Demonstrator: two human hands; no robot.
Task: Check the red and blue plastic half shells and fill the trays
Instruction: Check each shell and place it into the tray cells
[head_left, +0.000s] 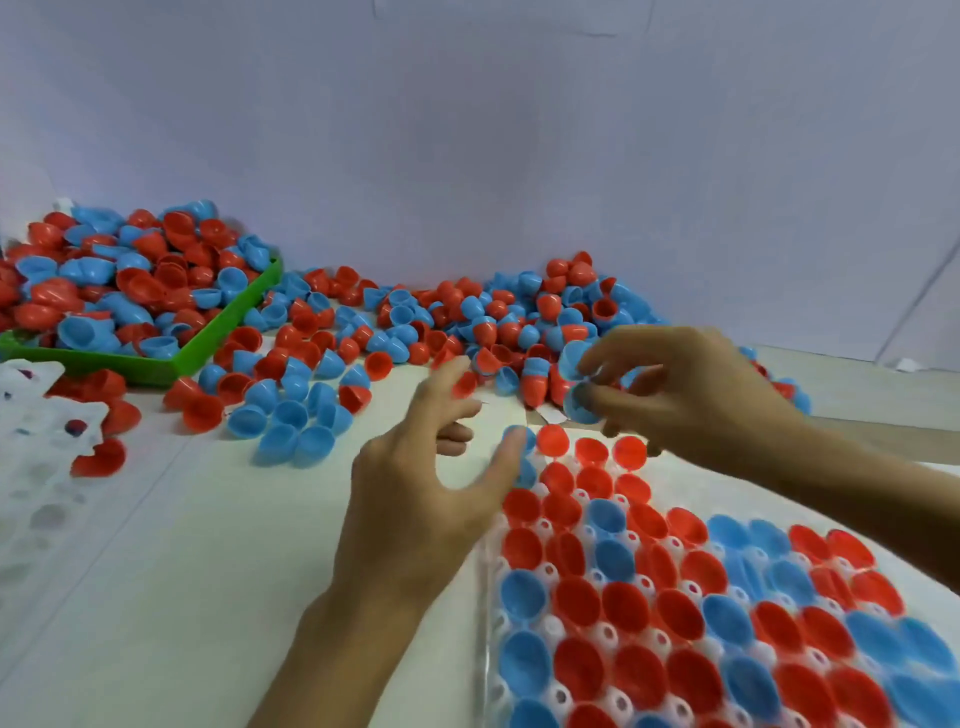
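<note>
A white socket tray at the lower right holds several red and blue half shells, open side up. A loose pile of red and blue half shells lies along the back of the table. My right hand hovers over the tray's far end and pinches a blue half shell; a second blue shell sits against its index finger. My left hand is spread with straight fingers beside the tray's far left corner, its thumb by a blue shell in the tray.
A green bin heaped with shells stands at the back left. Another white socket tray, mostly bare, lies at the left edge with a few red shells beside it. A pale wall rises behind the pile.
</note>
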